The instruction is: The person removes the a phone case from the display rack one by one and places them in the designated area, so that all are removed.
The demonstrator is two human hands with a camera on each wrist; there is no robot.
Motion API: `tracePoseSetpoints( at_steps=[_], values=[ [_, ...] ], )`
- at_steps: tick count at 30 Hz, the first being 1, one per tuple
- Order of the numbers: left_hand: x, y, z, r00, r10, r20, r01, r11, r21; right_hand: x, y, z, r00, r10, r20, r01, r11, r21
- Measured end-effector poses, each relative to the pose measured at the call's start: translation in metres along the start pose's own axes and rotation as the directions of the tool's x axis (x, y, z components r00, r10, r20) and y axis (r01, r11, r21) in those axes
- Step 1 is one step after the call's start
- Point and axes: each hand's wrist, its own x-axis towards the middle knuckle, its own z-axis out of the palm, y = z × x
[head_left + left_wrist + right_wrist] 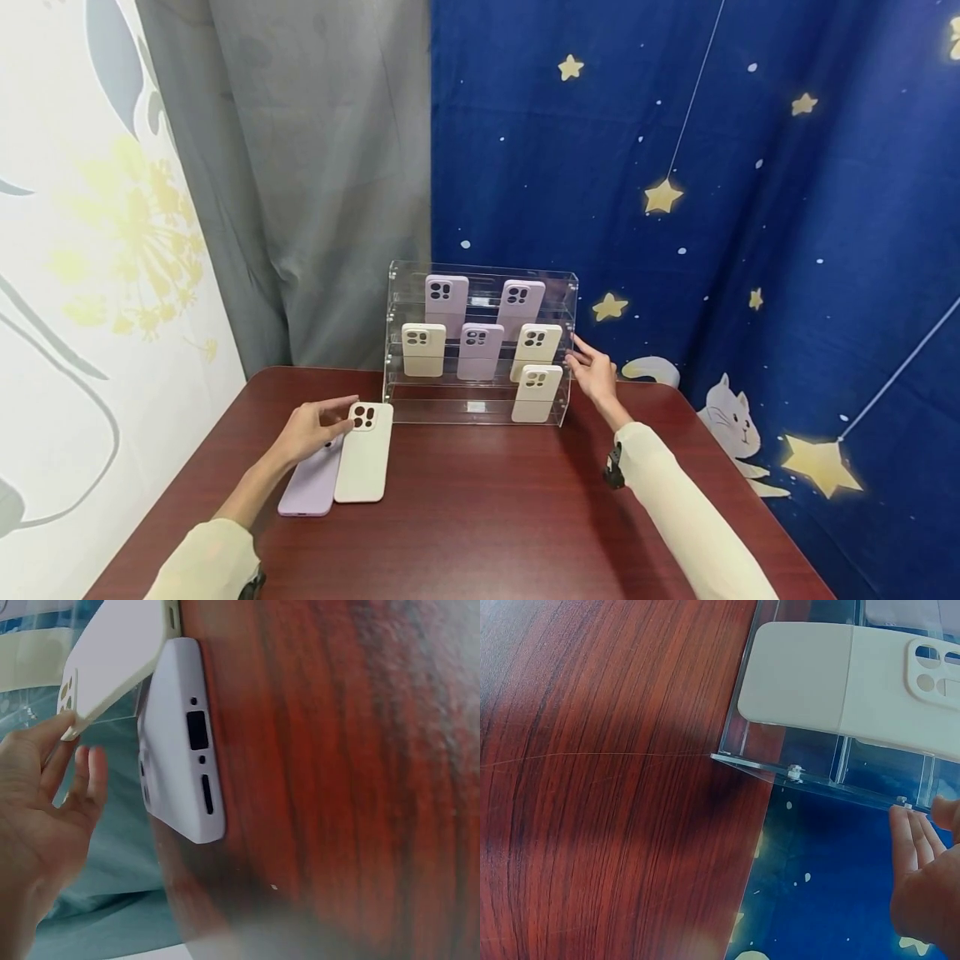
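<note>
My left hand [311, 429] pinches the camera end of a cream phone case [363, 467] between thumb and fingers. That end is tilted up in the left wrist view. Beside and partly under it, a lilac phone case [176, 742] lies on the table, its port cutouts facing the left wrist camera. At the right side of a clear acrylic display rack [427, 412], my right hand [595, 372] touches the side panel with straight fingers [904, 840]. A cream case [799, 679] stands on the rack's lowest tier, close to that hand.
Higher on the rack stand two lilac cases [447, 304] on top, with a cream case [423, 350], a lilac case [480, 350] and another cream one [537, 346] below. The reddish-brown table [465, 517] ends near a grey curtain [337, 167] and a blue star-printed curtain [540, 167].
</note>
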Motion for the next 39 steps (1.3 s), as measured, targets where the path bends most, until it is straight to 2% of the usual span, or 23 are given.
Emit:
tracePoseSetpoints(
  at_steps=[11, 21, 33, 39],
  values=[
    [-0.003, -0.016, 0.011, 0.998, 0.039, 0.041, -0.041, 0.998, 0.044, 0.000, 0.001, 0.001, 1.000, -0.004, 0.003, 0.004, 1.000, 0.004],
    [-0.006, -0.020, 0.018, 0.999, 0.044, 0.026, -0.046, 0.995, 0.092, 0.000, 0.003, 0.003, 1.000, 0.014, 0.001, -0.014, 1.000, 0.008],
    [-0.005, -0.022, 0.021, 0.999, 0.020, 0.035, -0.023, 0.995, 0.094, 0.003, 0.002, 0.002, 1.000, 0.030, -0.004, -0.030, 1.000, 0.008],
    [-0.006, -0.022, 0.022, 0.999, 0.035, 0.030, -0.038, 0.995, 0.093, 0.002, 0.002, 0.003, 1.000, 0.026, -0.015, -0.026, 1.000, 0.007]
  ],
)
